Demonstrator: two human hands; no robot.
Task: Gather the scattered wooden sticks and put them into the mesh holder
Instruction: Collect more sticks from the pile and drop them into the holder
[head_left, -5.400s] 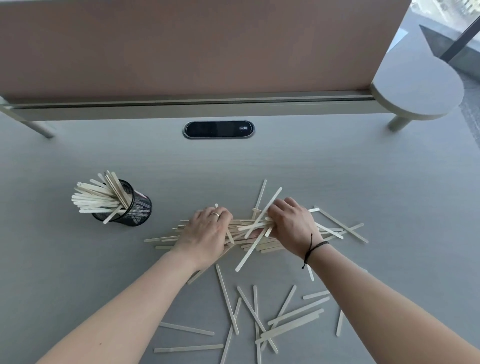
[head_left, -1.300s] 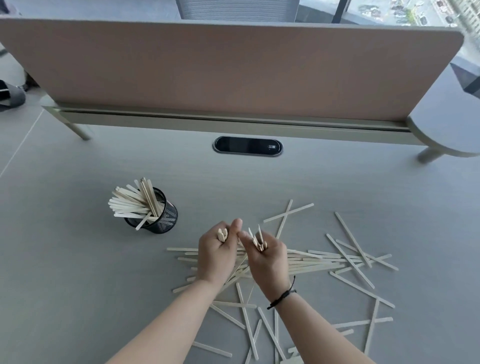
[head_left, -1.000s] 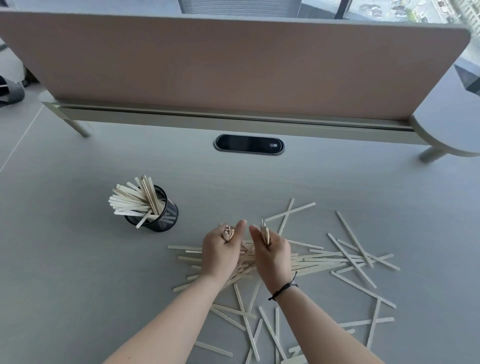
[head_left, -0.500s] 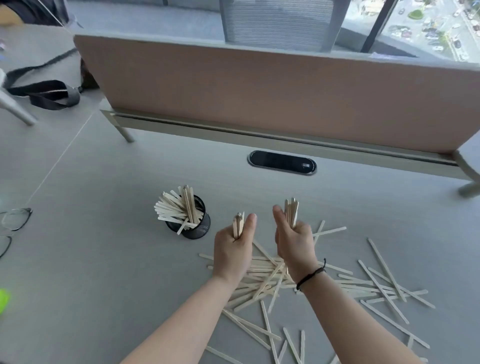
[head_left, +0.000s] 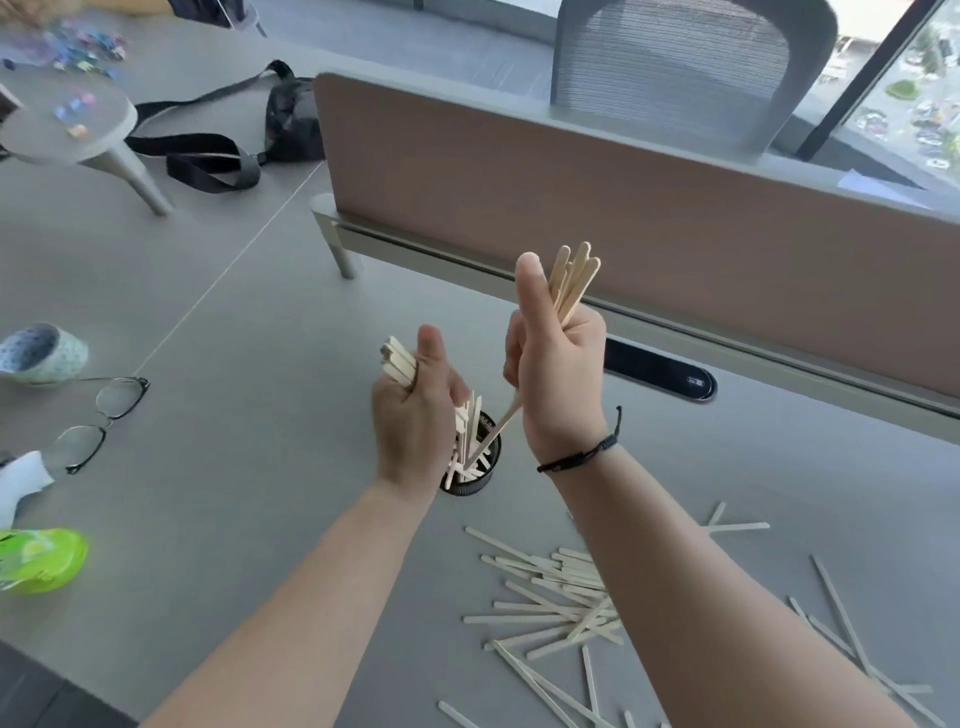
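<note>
My left hand (head_left: 415, 410) hides most of the mesh holder (head_left: 480, 467). The near picture edge cuts off loose sticks (head_left: 550, 597). A blurred green thing (head_left: 41, 558) sits far left.

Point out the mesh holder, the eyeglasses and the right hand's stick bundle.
mesh holder (head_left: 483, 480), head view, black front wall near the base.
eyeglasses (head_left: 120, 399), head view, upper lens.
right hand's stick bundle (head_left: 574, 280), head view, ends above the fist.

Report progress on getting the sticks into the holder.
Done: the mesh holder already holds a batch of sticks. In hand: the left hand and the right hand each grip a bundle of sticks above the holder, not yet dropped in. Left: many scattered sticks lie on the desk.
</note>
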